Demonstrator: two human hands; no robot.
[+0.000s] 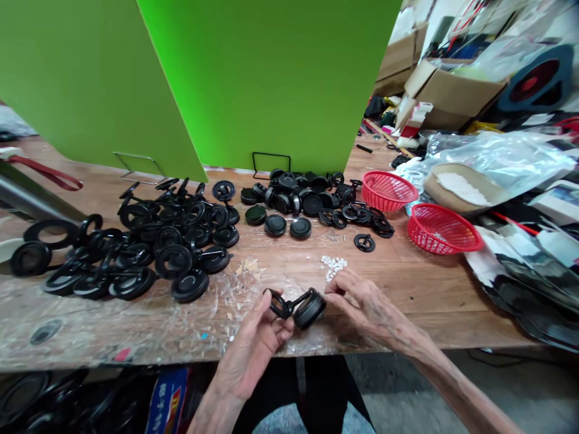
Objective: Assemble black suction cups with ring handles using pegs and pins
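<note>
My left hand (262,337) grips a black folding stand (309,310) above the front of the table. The stand has a ring at one end, a thin jointed arm, and a thick round base with a ribbed edge, tilted on its side. The thumb and fingers close around the ring end. My right hand (359,298) is at the base's right edge, thumb and fingers drawn together; whatever is between the fingertips is too small to make out. Just beyond the right hand lies a small heap of white pieces (333,265).
Many similar black stands (172,259) are piled on the left. Round black bases (300,228) and black rings (364,242) lie further back before a green panel (271,78). Two red baskets (446,229) and plastic bags (502,157) sit on the right. A metal flask (36,193) is far left.
</note>
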